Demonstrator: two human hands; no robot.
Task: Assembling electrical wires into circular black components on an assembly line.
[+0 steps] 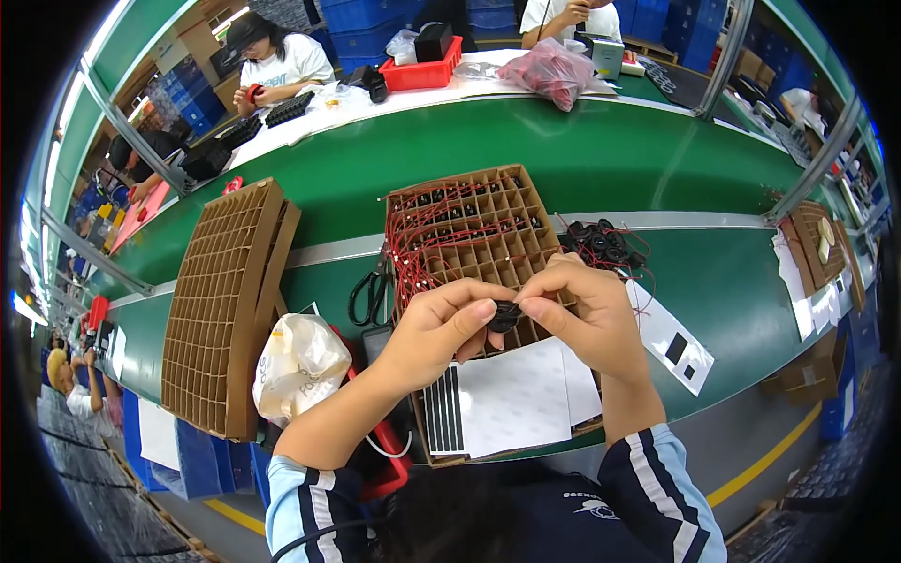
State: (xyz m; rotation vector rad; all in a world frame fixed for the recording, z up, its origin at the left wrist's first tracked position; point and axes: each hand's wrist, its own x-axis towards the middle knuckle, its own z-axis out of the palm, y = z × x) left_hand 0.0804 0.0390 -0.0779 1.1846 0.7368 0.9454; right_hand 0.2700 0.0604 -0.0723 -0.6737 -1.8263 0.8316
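A small round black part (505,317) is pinched between my two hands, above the near half of a divided cardboard box (488,246). My left hand (439,324) is closed on its left side, with thumb and forefinger against it. From the other side my right hand (580,305) closes thumb and forefinger at its upper edge; whatever lies between those fingertips is too small to make out. Black parts with red wires (413,235) fill the far and left cells of the box. White sheets (514,399), one bearing black strips (443,413), lie over its near end.
Stacked cardboard divider trays (221,300) stand at left, beside a white plastic bag (300,366) and black scissors (368,296). More black wired parts (605,246) are heaped right of the box. Beyond a green conveyor belt (404,141), other people work near a red bin (422,70).
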